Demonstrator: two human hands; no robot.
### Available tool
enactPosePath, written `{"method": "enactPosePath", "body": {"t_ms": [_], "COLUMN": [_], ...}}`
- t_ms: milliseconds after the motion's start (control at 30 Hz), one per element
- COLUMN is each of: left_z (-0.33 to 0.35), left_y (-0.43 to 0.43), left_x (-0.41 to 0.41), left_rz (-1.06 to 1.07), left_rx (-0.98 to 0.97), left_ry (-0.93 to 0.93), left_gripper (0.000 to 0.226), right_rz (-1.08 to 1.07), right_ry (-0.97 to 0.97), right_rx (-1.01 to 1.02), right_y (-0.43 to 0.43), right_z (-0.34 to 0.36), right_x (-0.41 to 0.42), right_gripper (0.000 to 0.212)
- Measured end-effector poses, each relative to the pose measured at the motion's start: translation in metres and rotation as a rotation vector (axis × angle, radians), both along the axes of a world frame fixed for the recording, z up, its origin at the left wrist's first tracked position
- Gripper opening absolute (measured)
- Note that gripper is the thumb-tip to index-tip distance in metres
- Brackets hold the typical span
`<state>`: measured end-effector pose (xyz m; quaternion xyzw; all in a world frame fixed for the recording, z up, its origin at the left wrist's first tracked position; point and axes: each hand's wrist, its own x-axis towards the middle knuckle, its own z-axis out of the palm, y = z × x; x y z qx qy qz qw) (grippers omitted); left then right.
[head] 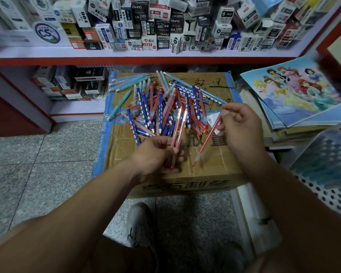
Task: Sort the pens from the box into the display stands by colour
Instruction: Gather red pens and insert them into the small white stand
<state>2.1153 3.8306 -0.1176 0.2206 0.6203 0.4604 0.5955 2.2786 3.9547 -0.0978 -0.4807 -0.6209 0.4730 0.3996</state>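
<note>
A loose heap of pens (161,103) in red, dark blue with white dots, pale blue and pink lies on top of a shut cardboard box (211,156). My left hand (158,156) grips a small bunch of red pens (178,127) that fans up from its fingers over the near side of the heap. My right hand (238,125) pinches a single red pen (207,140) near its upper end; the pen slants down to the left, its tip above the box top. No display stand is in view.
A shelf (146,56) crammed with stationery boxes runs across the back, with a lower shelf of boxes at left. A stack of cartoon posters (295,91) lies right of the box. A perforated metal panel (327,184) is at the right. My shoe (140,223) is below on the tiled floor.
</note>
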Motion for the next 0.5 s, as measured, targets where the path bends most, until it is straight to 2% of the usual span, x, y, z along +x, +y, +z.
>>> {"method": "enactPosePath", "body": {"t_ms": [200,500], "left_z": [-0.005,-0.011], "left_y": [-0.001,-0.003], "left_x": [0.008,0.002], "left_rz": [-0.102,-0.082], "left_rx": [0.001,-0.019], "left_ry": [-0.080,-0.177], "left_gripper": [0.014,0.018], "right_rz": [0.168,0.183], "right_ry": [-0.013,-0.014], "right_rx": [-0.073,-0.110], "right_y": [-0.012,-0.009], "right_z": [-0.009,-0.018], "right_x": [-0.021,-0.036], "right_gripper": [0.017,0.009]}}
